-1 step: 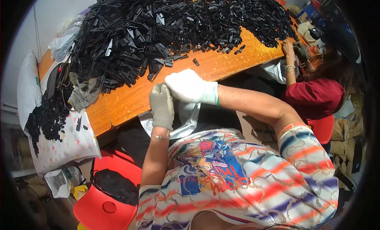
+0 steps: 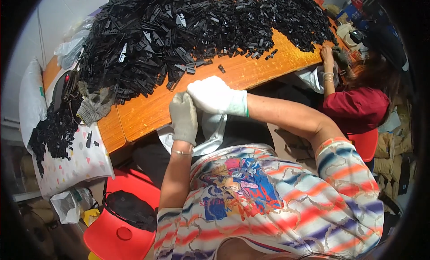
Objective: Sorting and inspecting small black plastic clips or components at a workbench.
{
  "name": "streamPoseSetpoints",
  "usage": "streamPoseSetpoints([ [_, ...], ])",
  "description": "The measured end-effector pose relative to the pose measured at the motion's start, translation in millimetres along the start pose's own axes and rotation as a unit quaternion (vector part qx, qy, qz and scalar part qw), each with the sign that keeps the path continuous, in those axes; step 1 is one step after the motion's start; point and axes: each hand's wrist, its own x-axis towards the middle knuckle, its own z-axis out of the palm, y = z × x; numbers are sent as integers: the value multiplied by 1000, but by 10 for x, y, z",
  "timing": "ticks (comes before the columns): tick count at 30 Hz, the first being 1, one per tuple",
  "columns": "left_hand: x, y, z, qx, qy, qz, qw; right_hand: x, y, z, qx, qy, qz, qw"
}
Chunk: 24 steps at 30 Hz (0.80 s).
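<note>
My left hand (image 2: pixel 183 119), in a grey knit glove, is closed and pressed against my right hand (image 2: pixel 210 96), which wears a white glove with a green-edged cuff. Both sets of fingers are curled together at the near edge of the orange-brown wooden table (image 2: pixel 150 110). Whatever they hold, if anything, is hidden by the gloves. Just beyond them lies a broad heap of small black plastic parts (image 2: pixel 148 49). One loose black part (image 2: pixel 221 69) sits apart from the heap, near my right hand. Below my hands, a white bag or cloth (image 2: pixel 212 132) shows over my lap.
Grey knit gloves (image 2: pixel 96 103) lie left of the heap. More black pieces (image 2: pixel 56 132) rest on a white patterned bag (image 2: pixel 85 164). A red chair (image 2: pixel 116 235) with a black bag (image 2: pixel 130 210) stands at lower left. On the right, a co-worker in dark red (image 2: pixel 358 108) reaches to the table.
</note>
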Motion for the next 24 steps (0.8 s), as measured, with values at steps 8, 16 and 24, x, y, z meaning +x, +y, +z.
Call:
streamPoseSetpoints([
  [8,39,-105,92,37,10,32,999,3,29,-116,20,-28,35,999],
  [16,13,118,29,-153,-65,-68,984,1,94,-145,1,-52,29,998],
  [24,-135,141,-120,-157,-121,3,980,-92,54,-52,108,52,93,988],
])
